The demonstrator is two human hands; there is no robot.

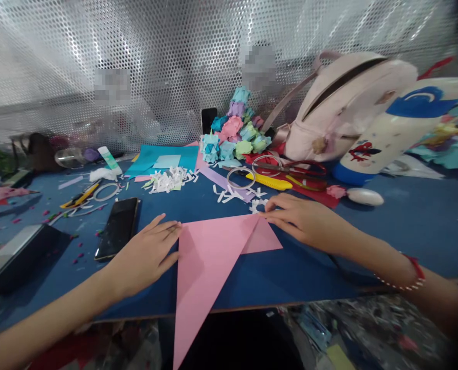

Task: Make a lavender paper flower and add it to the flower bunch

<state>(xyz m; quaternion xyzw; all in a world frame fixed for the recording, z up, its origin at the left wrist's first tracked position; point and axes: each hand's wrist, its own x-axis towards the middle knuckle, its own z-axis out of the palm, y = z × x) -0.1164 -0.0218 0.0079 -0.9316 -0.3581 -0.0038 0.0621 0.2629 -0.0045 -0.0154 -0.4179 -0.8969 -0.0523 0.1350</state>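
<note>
A sheet of pink paper (pixel 209 257) lies on the blue table, folded over on a diagonal, its long point hanging past the front edge. A smaller pink flap shows at its right. My left hand (pixel 144 252) rests at the paper's left edge with fingers apart, fingertips at the upper left corner. The upper right corner, where the fold ends, is pinched by the fingers of my right hand (pixel 301 221). Just beyond that hand lie white paper strips (pixel 257 205) and a yellow cutter (pixel 271 181).
Near my left hand lie a phone (pixel 117 228) and a dark box (pixel 20 257). Teal paper (pixel 140 164), shredded strips (pixel 169 180) and folded paper pieces (pixel 236 128) are behind. At the right stand a backpack (pixel 352 103) and a bottle (pixel 390 133); scissors (pixel 306 168) lie before them.
</note>
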